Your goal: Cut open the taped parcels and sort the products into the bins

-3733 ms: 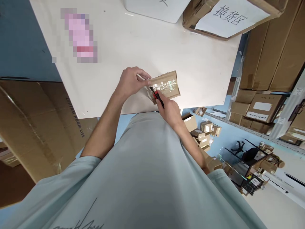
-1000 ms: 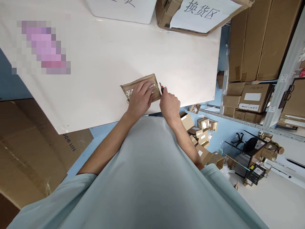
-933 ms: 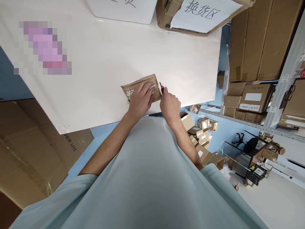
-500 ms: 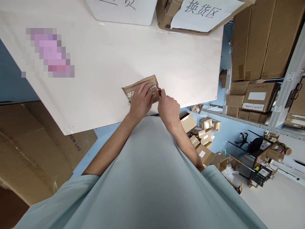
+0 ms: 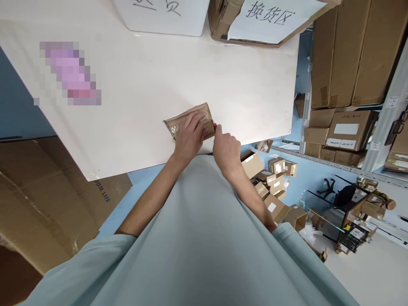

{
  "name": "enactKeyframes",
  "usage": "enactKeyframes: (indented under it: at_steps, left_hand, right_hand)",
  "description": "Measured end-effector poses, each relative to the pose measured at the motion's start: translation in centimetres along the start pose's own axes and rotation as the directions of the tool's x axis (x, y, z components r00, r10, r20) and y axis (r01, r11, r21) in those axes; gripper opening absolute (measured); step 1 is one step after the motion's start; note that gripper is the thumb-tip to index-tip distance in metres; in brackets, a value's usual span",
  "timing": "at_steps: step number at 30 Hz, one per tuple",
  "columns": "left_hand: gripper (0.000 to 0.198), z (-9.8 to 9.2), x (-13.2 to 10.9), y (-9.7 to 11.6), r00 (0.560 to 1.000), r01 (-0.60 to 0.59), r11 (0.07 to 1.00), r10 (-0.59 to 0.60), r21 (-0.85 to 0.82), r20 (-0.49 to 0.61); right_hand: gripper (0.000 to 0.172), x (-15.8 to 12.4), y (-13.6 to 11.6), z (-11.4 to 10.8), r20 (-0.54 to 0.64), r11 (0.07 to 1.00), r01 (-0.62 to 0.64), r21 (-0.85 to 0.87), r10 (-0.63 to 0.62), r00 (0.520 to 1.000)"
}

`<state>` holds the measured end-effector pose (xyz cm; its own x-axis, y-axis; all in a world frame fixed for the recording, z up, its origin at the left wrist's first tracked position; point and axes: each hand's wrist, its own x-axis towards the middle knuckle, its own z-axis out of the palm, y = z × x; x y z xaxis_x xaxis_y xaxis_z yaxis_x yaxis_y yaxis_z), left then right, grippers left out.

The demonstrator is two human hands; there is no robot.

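Observation:
A small flat brown package (image 5: 201,109) with shiny clear tape lies near the front edge of the white table (image 5: 140,97). My left hand (image 5: 188,134) rests on top of it, fingers bent over the taped face and pressing it down. At the package's right end, my right hand (image 5: 227,148) is closed around a small red and black tool (image 5: 214,126); most of the tool is hidden in the fist. The tool's tip is at the package's right edge, and whether a blade is out cannot be made out.
A white bin (image 5: 165,21) and a cardboard box (image 5: 219,25) with a handwritten sheet stand at the table's back. A blurred pink item (image 5: 72,72) lies at left. Large cartons (image 5: 38,199) are below left; shelves of boxes (image 5: 347,127) stand right.
My right hand and the red tool have shifted slightly down along the package's right edge. More of the tool is now covered. The left hand stays on the package.

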<state>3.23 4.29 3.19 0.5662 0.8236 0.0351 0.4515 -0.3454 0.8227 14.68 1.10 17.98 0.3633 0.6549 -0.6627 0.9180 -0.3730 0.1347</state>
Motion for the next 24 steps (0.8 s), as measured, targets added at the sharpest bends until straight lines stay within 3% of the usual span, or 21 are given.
enactKeyframes:
  at_steps: [3, 9, 17, 21, 24]
  left_hand:
    - [0.037, 0.4, -0.1, -0.2, 1.000, -0.022, 1.000, 0.022, 0.008, -0.017]
    - [0.040, 0.6, -0.1, -1.2, 0.997, -0.059, 0.998, 0.061, 0.030, -0.054]
    - [0.045, -2.1, -3.2, -3.1, 0.995, -0.043, 0.997, 0.049, 0.065, -0.087]
    - [0.047, -3.1, -4.9, -3.4, 0.997, -0.007, 0.996, 0.014, 0.090, -0.080]
    - [0.047, -2.7, -4.8, -3.1, 0.997, 0.011, 0.996, -0.004, 0.089, -0.074]
  right_hand:
    - [0.051, -0.6, 0.5, 0.3, 0.018, 0.999, -0.011, -0.040, 0.012, 1.000]
    - [0.054, 1.2, 0.9, 1.0, -0.013, 0.995, 0.072, -0.063, -0.073, 0.997]
    - [0.055, -2.1, 4.1, -0.1, 0.026, 0.986, 0.164, 0.012, -0.164, 0.986]
    - [0.057, -0.8, 3.3, -0.5, 0.031, 0.965, 0.259, 0.035, -0.260, 0.965]
    - [0.057, 0.6, 2.4, 0.1, 0.035, 0.954, 0.296, 0.054, -0.298, 0.954]
